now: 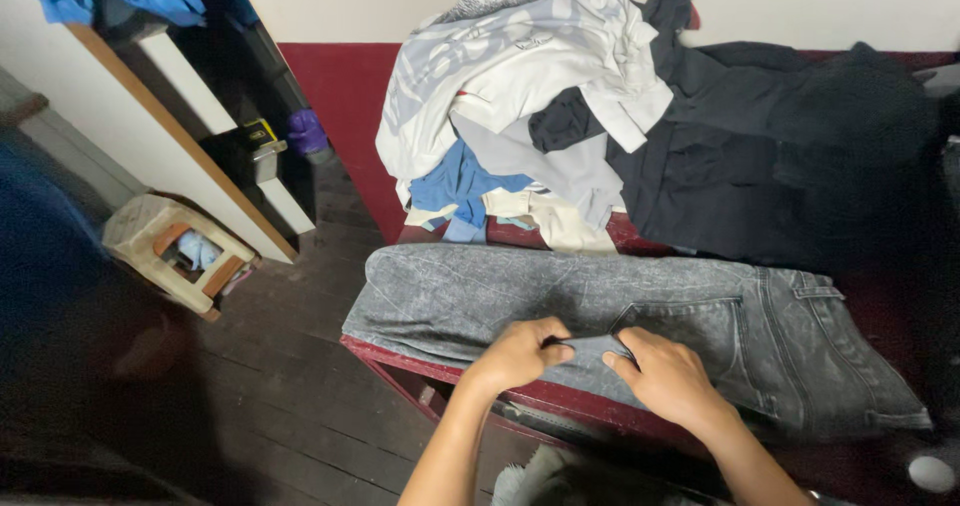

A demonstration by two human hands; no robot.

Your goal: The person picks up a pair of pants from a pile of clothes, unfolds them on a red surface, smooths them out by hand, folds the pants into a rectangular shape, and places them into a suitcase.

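A pair of grey washed jeans lies flat along the near edge of a dark red table, waistband to the right. My left hand and my right hand meet at the near edge of the jeans. Both pinch a small fold of the grey denim between thumb and fingers.
A heap of white, grey and blue clothes sits behind the jeans, with dark garments spread to its right. At the left stand a white shelf unit and a small stool on the dark wooden floor.
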